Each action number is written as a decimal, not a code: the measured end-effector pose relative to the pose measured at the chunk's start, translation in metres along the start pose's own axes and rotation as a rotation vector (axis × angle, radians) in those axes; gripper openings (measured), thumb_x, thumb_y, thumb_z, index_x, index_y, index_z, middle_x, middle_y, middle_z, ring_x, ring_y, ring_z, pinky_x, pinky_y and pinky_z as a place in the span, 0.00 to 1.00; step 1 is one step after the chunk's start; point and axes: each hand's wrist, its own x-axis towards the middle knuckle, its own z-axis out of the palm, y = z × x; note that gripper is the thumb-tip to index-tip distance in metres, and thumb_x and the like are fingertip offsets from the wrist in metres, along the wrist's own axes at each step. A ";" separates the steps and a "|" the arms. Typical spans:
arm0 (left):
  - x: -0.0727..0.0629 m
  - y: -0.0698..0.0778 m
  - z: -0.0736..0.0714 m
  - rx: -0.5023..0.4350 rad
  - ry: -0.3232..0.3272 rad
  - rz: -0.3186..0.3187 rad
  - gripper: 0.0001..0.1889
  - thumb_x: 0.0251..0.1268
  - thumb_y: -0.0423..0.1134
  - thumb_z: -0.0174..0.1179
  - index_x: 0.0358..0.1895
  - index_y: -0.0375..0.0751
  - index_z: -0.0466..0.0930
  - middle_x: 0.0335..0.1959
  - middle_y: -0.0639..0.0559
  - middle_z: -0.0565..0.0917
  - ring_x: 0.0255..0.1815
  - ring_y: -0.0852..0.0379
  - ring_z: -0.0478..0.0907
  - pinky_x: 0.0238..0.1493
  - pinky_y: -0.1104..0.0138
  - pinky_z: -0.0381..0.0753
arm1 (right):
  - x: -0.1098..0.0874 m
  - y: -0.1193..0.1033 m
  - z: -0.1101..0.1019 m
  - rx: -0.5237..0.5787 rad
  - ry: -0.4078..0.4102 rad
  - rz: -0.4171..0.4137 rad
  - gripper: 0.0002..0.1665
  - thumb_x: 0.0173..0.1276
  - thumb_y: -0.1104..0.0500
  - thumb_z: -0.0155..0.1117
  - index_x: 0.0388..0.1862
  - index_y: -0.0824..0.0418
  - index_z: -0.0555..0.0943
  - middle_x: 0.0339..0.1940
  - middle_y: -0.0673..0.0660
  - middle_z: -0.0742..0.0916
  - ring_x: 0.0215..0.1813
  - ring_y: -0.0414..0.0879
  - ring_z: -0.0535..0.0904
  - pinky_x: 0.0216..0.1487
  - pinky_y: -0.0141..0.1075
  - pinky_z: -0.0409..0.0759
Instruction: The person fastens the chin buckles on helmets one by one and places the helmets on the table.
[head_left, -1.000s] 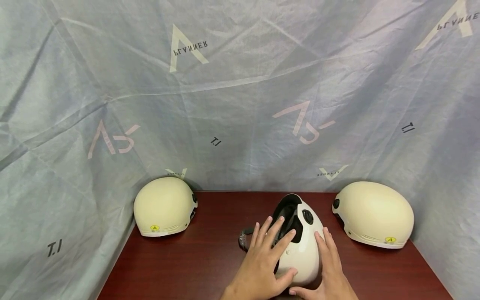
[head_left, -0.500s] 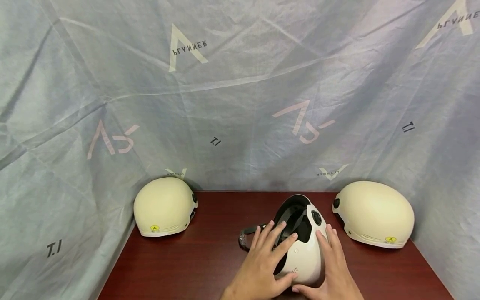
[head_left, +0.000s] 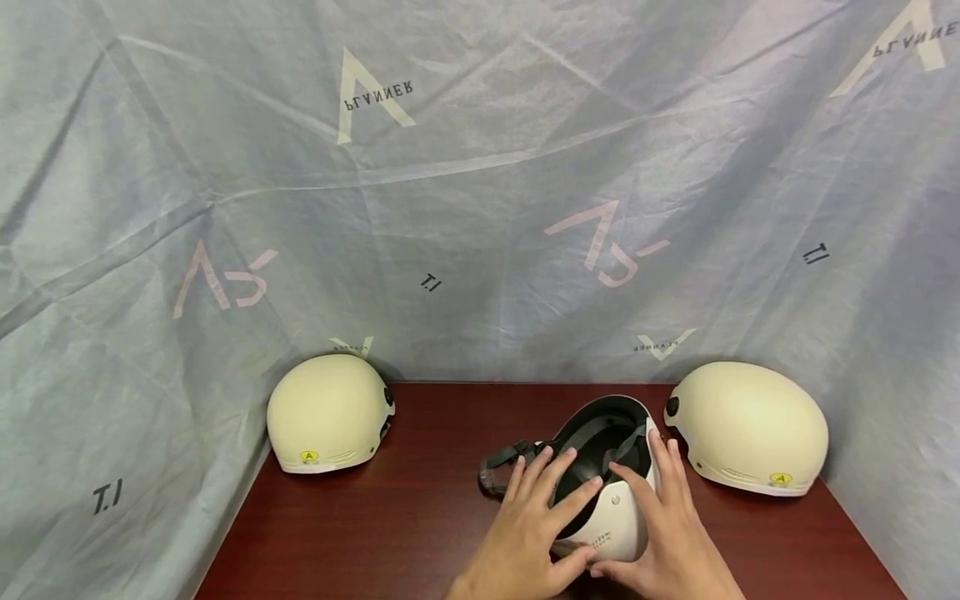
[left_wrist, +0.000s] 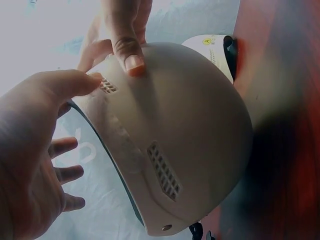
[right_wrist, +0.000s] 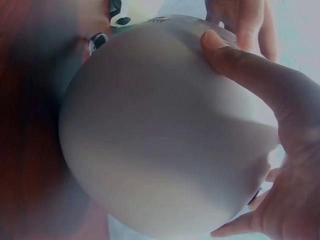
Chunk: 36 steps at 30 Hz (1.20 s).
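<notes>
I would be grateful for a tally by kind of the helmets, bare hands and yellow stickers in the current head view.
Helmets: 3 (left helmet, middle helmet, right helmet)
Hands: 2 (left hand, right hand)
Yellow stickers: 2 (left sticker, right sticker)
Total: 7

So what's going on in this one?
A person is handling a white helmet with two bare hands: the thumb of the left hand touches the shell, and the right hand spans the rim. It is tipped, with the dark inside showing and the strap out to the left. One cream helmet sits at the back left of the table, another at the back right.
</notes>
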 end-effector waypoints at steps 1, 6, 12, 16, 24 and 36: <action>0.000 0.000 0.000 -0.010 -0.003 -0.006 0.40 0.71 0.62 0.64 0.83 0.62 0.62 0.87 0.50 0.57 0.84 0.40 0.63 0.68 0.31 0.74 | 0.000 0.000 0.000 0.002 0.005 0.002 0.71 0.24 0.34 0.94 0.71 0.55 0.76 0.88 0.70 0.52 0.91 0.63 0.36 0.84 0.31 0.31; -0.002 -0.002 -0.001 -0.052 -0.021 -0.044 0.41 0.73 0.67 0.60 0.84 0.68 0.56 0.87 0.54 0.56 0.86 0.42 0.59 0.71 0.31 0.71 | -0.005 0.000 0.006 -0.011 0.028 0.033 0.62 0.22 0.31 0.94 0.58 0.54 0.80 0.89 0.67 0.54 0.91 0.58 0.41 0.77 0.17 0.48; -0.006 -0.006 0.000 -0.080 -0.042 -0.063 0.41 0.75 0.69 0.55 0.85 0.69 0.52 0.88 0.55 0.55 0.88 0.43 0.56 0.75 0.32 0.67 | -0.013 0.004 0.017 0.087 0.002 0.042 0.58 0.27 0.31 0.93 0.56 0.54 0.78 0.88 0.69 0.54 0.91 0.43 0.38 0.68 0.10 0.55; -0.008 -0.008 -0.001 -0.108 -0.081 -0.085 0.41 0.76 0.70 0.53 0.86 0.70 0.48 0.88 0.56 0.53 0.88 0.43 0.55 0.75 0.30 0.66 | -0.016 0.008 0.023 0.186 -0.009 0.007 0.58 0.30 0.36 0.95 0.58 0.59 0.77 0.87 0.73 0.52 0.91 0.41 0.38 0.70 0.10 0.51; -0.009 -0.011 -0.002 -0.053 -0.066 -0.085 0.41 0.76 0.71 0.52 0.86 0.68 0.50 0.87 0.56 0.57 0.88 0.44 0.57 0.77 0.33 0.65 | -0.021 0.017 0.030 0.279 -0.022 -0.027 0.58 0.34 0.42 0.96 0.60 0.63 0.75 0.87 0.75 0.48 0.92 0.43 0.37 0.74 0.12 0.52; -0.010 -0.020 -0.006 0.037 -0.011 -0.158 0.38 0.73 0.73 0.54 0.81 0.67 0.64 0.84 0.54 0.64 0.87 0.41 0.58 0.74 0.26 0.61 | -0.027 0.027 0.033 0.310 -0.049 -0.025 0.56 0.38 0.45 0.95 0.63 0.62 0.74 0.89 0.73 0.46 0.91 0.37 0.36 0.71 0.10 0.50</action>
